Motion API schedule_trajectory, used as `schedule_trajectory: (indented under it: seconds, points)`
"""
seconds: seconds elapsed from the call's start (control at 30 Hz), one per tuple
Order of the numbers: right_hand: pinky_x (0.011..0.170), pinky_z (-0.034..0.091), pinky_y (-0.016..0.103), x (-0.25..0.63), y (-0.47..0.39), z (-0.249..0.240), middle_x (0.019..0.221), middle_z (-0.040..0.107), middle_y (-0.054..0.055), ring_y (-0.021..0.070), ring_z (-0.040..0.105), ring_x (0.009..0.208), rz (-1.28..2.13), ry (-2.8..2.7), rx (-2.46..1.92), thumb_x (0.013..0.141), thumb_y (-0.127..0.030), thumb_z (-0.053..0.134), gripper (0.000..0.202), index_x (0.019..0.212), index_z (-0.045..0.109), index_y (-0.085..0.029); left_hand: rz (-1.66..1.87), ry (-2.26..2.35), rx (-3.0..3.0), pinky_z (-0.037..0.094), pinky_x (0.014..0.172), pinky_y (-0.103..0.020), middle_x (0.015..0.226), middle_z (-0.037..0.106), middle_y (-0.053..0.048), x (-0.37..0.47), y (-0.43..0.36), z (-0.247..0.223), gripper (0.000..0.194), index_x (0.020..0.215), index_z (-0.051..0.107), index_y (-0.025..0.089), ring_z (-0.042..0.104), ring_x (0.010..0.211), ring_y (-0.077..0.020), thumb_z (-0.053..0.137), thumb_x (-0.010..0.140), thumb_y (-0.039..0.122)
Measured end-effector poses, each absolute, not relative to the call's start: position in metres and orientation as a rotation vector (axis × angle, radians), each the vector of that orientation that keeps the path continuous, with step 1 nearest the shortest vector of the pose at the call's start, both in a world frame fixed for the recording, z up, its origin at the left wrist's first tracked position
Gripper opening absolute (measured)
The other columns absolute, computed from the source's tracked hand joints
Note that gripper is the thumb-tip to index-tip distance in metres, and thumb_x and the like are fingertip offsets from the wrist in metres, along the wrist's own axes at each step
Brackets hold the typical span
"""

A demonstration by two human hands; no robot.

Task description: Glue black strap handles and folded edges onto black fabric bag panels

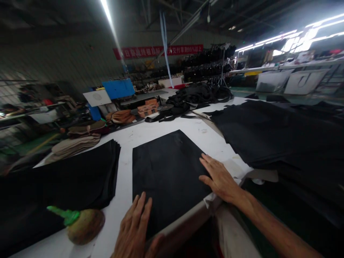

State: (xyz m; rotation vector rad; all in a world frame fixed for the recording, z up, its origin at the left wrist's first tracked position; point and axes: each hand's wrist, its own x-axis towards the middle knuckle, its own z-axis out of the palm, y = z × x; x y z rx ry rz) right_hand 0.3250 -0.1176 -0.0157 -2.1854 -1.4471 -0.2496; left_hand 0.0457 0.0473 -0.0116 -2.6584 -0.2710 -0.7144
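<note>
1. Head view: your left hand (134,224) is open, fingers slightly apart — tips on the black sheet (166,172)'s lower left edge.
2. Your right hand (221,179) is open too, thumb spread, at its right edge.
3. Sheet's flat on the white table (125,161) — black stack (88,172) and green-handled knob (86,225) left, bigger black pile (274,132) right.

Plain black sheet (169,172), white tabletop (125,166)
</note>
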Motion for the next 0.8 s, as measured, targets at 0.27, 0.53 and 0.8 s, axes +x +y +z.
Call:
schedule_trajectory:
  seconds: [0.27, 0.53, 0.8]
  points:
    - [0.108, 0.022, 0.05, 0.355, -0.108, -0.04, 0.143, 0.034, 0.016, 0.0271, 0.029, 0.133, -0.109, -1.574, -2.428, 0.087, -0.062, 0.033, 0.073, 0.137, 0.038, -0.01, -0.569, -0.08, -2.649, 0.041, 0.089, -0.035, 0.124, 0.057, -0.019, 0.063, 0.068, -0.052, 0.092, 0.144, 0.001, 0.003, 0.054, 0.113, -0.03, 0.041, 0.082, 0.057]
    - [0.107, 0.027, 0.049, 0.368, -0.114, -0.051, 0.139, 0.042, 0.012, 0.0268, 0.037, 0.128, -0.016, -1.443, -2.302, 0.086, -0.059, 0.034, 0.065, 0.131, 0.048, -0.014, -0.462, -0.339, -3.018, 0.039, 0.099, -0.033, 0.141, 0.041, -0.008, 0.048, 0.075, -0.066, 0.07, 0.145, 0.01, 0.025, 0.044, 0.125, -0.0229, 0.046, 0.085, 0.021]
    - [0.095, 0.04, 0.046, 0.416, -0.113, -0.063, 0.108, 0.064, 0.017, 0.0301, 0.059, 0.101, 0.077, -1.083, -2.284, 0.078, -0.056, 0.037, 0.059, 0.111, 0.058, -0.011, -1.301, -2.407, -3.19, 0.036, 0.101, -0.042, 0.134, 0.041, -0.027, 0.054, 0.091, -0.006, 0.073, 0.129, 0.037, 0.0, 0.042, 0.125, -0.0315, 0.058, 0.072, 0.04]
